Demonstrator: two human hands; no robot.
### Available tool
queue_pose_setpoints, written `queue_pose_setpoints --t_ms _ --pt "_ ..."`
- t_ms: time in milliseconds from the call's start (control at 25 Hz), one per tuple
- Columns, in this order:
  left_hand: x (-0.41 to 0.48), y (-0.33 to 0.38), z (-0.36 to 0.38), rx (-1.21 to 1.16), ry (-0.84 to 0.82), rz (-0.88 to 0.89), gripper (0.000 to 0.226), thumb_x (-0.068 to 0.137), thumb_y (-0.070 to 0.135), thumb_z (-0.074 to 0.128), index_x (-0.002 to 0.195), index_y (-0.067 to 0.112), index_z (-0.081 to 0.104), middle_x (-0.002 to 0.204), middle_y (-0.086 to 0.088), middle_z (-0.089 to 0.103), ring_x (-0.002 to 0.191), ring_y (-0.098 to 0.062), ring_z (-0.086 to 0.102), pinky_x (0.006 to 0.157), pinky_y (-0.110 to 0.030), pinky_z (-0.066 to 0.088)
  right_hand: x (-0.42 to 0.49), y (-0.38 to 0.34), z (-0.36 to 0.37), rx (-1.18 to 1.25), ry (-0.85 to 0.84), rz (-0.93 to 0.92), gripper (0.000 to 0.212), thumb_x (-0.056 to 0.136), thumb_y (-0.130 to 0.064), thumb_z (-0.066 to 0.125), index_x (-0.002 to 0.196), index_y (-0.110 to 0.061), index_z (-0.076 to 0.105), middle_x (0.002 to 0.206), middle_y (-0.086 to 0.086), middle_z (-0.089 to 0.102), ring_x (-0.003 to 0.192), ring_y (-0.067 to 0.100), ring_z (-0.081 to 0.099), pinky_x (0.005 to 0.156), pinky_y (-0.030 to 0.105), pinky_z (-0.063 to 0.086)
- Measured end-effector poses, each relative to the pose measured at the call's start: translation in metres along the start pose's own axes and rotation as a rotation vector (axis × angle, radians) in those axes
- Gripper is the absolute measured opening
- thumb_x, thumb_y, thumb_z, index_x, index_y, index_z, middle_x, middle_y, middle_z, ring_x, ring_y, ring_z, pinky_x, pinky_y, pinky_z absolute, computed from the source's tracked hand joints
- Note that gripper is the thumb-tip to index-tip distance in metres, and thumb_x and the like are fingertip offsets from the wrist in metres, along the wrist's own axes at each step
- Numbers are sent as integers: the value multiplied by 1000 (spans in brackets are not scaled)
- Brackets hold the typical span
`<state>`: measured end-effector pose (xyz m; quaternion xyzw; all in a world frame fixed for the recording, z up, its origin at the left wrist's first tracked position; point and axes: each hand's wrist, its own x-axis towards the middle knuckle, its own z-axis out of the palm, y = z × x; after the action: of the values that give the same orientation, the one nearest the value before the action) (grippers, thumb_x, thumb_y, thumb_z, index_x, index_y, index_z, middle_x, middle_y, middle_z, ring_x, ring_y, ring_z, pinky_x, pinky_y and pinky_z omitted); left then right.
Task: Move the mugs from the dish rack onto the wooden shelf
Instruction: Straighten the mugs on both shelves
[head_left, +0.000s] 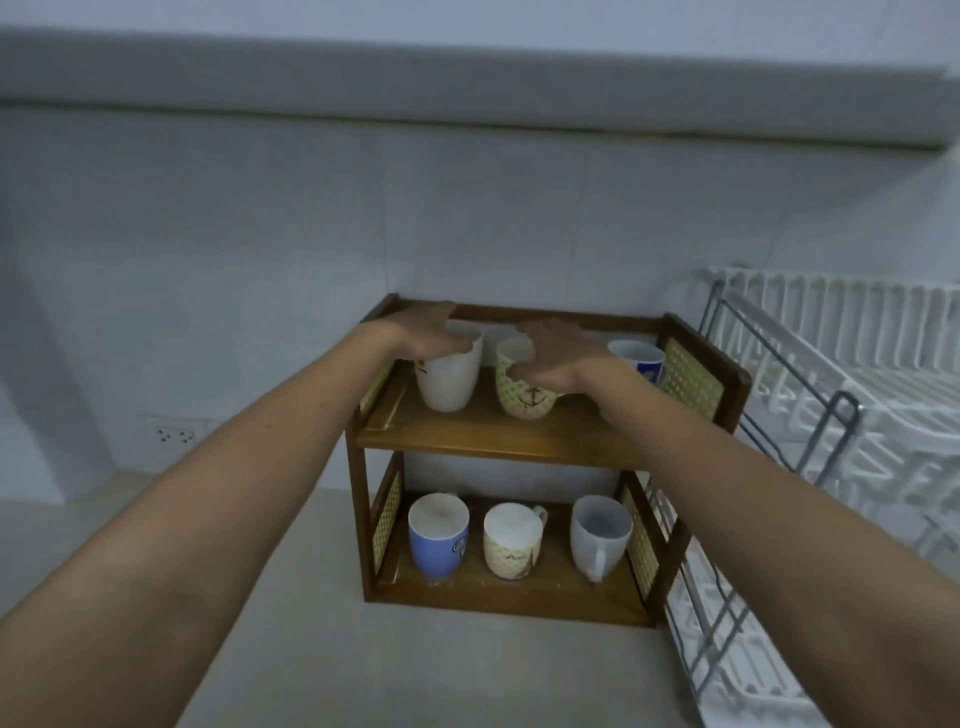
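The two-tier wooden shelf (488, 441) stands on the counter against the wall. On its top tier are a white mug (448, 382), a yellow patterned mug (524, 397) and a blue-and-white mug (640, 359). My left hand (423, 332) rests over the rim of the white mug. My right hand (550, 353) lies over the rim of the yellow patterned mug. The lower tier holds a blue mug (439, 540), a cream patterned mug (511, 540) and a white mug (600, 535). The white dish rack (831, 415) at the right shows no mugs.
A tiled wall rises behind the shelf, with a power socket (175, 434) low on the left. A grey ledge (467, 83) runs overhead. The dish rack's metal frame (826, 431) stands close to the shelf's right side. Pale counter (415, 670) stretches in front.
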<state>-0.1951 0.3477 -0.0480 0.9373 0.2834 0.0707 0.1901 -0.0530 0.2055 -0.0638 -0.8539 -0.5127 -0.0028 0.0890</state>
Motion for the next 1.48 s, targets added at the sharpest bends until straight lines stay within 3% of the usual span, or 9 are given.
queue_pose_setpoints --t_ms 160,400,520,640,800,1000,1120,1280,1480 --pt "9 -2 -5 223 -5 -23 85 84 68 46 151 19 27 157 -6 30 140 -26 33 110 -36 30 18 3 -11 45 -216 -7 80 81 -46 62 147 -23 23 149 8 38 129 29 42 101 43 43" --pt "18 1 1 382 105 -184 96 71 83 42 131 8 54 128 -18 55 113 -33 55 89 -37 48 18 7 -17 71 -147 -37 94 71 -56 71 146 -18 28 149 5 39 130 26 41 99 36 41" --pt "18 5 3 381 153 -241 101 71 85 40 134 8 50 134 -18 51 118 -35 51 92 -39 46 17 5 -15 78 -132 -47 94 72 -57 71 146 -18 29 150 5 37 131 26 40 99 35 40" --pt "16 5 -7 339 31 -117 87 84 74 38 146 13 35 150 -14 39 132 -33 41 107 -44 37 17 3 -21 115 -240 -120 84 72 -36 76 144 -26 32 149 0 37 128 23 39 91 32 42" --pt "8 0 -18 313 -69 -54 78 87 61 49 145 10 37 147 -12 44 129 -28 45 102 -40 42 19 -4 -33 23 -397 -146 90 68 -10 71 142 -36 27 148 2 33 129 27 35 97 42 44" --pt "9 -3 -12 282 49 -18 79 81 65 56 131 4 51 128 -15 58 111 -29 57 89 -37 49 22 -10 -23 -195 -342 116 106 68 -81 52 148 -19 20 151 10 34 131 31 39 103 44 39" --pt "12 -6 -14 277 29 -8 76 81 66 55 120 2 57 116 -15 63 100 -27 59 79 -34 46 22 -7 -19 -276 -288 40 95 71 -74 56 140 -12 36 139 9 49 117 28 50 93 38 46" --pt "14 -7 -18 325 -36 -4 69 88 64 45 113 0 56 105 -15 60 88 -24 52 72 -31 39 22 6 -38 -172 -418 -7 92 75 -36 74 148 -25 19 153 5 29 134 29 34 104 44 39" --pt "16 -5 -22 357 -63 -1 71 87 64 46 115 -1 57 96 -10 56 88 -24 53 71 -30 40 23 8 -31 -239 -294 53 87 73 -68 60 138 -15 40 140 10 50 120 28 50 97 40 44"
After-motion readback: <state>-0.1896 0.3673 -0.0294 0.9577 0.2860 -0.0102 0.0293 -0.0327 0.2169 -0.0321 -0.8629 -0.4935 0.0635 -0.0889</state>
